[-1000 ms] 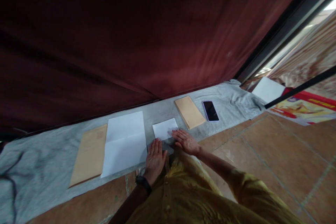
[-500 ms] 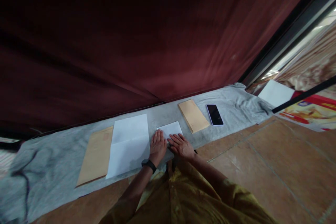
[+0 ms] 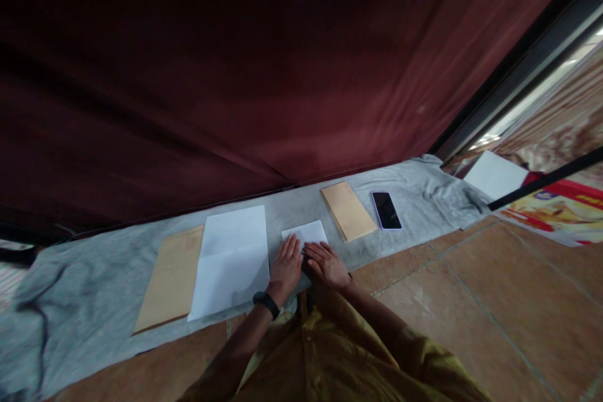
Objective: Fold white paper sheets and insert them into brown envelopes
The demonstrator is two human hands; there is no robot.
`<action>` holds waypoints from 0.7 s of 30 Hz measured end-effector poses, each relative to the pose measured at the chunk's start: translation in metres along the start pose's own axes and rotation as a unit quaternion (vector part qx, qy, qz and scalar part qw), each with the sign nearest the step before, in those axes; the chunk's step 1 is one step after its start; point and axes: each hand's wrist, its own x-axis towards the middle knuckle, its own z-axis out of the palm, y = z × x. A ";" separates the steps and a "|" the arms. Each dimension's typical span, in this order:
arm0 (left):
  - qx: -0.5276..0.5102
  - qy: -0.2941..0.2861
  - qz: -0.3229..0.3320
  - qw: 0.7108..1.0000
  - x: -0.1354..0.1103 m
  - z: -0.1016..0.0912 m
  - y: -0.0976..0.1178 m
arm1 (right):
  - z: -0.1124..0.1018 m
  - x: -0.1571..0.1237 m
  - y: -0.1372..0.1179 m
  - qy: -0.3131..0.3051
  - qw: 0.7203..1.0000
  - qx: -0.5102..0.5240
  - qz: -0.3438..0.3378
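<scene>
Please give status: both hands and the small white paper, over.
Both open: left hand, right hand, flat on small white paper. It lies on grey cloth. Close beside left hand: large white sheet.
</scene>
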 end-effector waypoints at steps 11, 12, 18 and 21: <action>-0.007 -0.031 0.020 0.999 -0.023 -0.002 0.019 | 0.010 0.038 0.005 -0.004 0.999 0.014 -0.030; -0.009 -0.031 0.017 0.999 -0.024 -0.001 0.019 | 0.012 0.040 0.006 -0.006 0.999 0.010 -0.032; -0.016 -0.005 0.017 1.000 -0.029 0.007 0.019 | 0.014 0.048 0.017 -0.008 1.000 -0.018 -0.022; -0.014 0.004 0.024 1.000 -0.031 0.008 0.019 | 0.011 0.051 0.023 -0.011 0.999 -0.035 -0.005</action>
